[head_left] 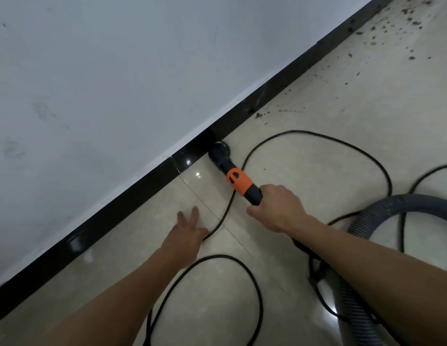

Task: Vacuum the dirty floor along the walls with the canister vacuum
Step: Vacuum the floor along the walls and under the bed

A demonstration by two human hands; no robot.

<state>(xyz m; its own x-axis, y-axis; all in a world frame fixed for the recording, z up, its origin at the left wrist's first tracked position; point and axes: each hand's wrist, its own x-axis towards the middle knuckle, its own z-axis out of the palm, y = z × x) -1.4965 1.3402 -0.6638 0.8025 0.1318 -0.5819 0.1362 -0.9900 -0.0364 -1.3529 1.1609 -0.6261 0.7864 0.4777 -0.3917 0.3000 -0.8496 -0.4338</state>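
Tiles (217,283) nearest look clean. Above the black cord (317,138) the left hand (190,229) spreads straight fingers (195,212), gripping nothing. The right hand (276,208) wraps the vacuum nozzle (229,171), its tip against the baseboard (117,216). Farther along the wall, dirt (392,33) remains, so most of the work seems left.

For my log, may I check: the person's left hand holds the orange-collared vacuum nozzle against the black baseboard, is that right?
Not quite: the hand is wrong. The head view shows the right hand holding the orange-collared vacuum nozzle against the black baseboard. The left hand is open and holds nothing.
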